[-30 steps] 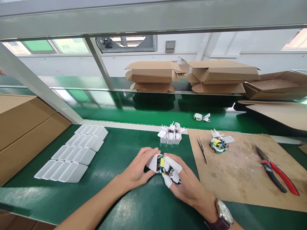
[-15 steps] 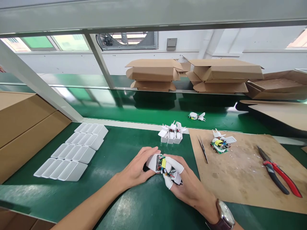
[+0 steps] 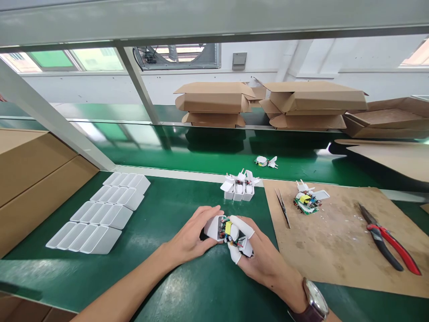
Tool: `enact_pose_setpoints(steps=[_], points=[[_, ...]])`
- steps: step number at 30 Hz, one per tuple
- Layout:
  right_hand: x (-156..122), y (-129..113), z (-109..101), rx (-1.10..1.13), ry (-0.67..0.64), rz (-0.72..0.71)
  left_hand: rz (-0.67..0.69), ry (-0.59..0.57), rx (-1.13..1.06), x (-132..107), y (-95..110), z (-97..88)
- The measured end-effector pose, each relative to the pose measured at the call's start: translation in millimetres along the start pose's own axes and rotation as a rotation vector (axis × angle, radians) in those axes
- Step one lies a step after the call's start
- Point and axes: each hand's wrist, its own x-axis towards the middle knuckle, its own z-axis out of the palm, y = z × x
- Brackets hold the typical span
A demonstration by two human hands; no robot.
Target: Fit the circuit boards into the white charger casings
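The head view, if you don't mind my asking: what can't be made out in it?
White case, partly: head view, behind left hand.
Circuit board, partly: head view, covered by right hand.
Watch time: head view, too small.
Large carton's left end: head view, cut by picture edge.

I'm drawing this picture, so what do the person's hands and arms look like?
The right hand wears two white finger covers. A round silver watch with a dark brownish strap sits on its wrist. The left hand is bare, and no sleeves show on either arm.

White casing (image 3: 212,228), yellow component (image 3: 228,228), red-and-black pliers (image 3: 374,228), green worktop (image 3: 157,205)
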Motion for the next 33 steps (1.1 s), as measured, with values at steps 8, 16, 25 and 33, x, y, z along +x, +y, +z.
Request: enact_pose_setpoints(steps=[8, 16, 25, 33], points=[[-1.7, 2.2, -4.2, 0.001, -0.04, 0.034, 0.029, -0.012, 0.03, 0.2, -0.5, 0.7], [-2.3, 3.5, -1.4, 0.001, -0.037, 0.028, 0.055, 0.004, 0.039, 0.5, -0.4, 1.5], [-3.5, 4.9, 3.8, -0.027, -0.008, 0.006, 0.084, 0.012, 0.047, 1.9, 1.9, 1.0], [-3.5, 2.7, 4.4, -0.045, -0.026, 0.052, 0.048, -0.004, 0.065, 1.3, 2.9, 0.0]])
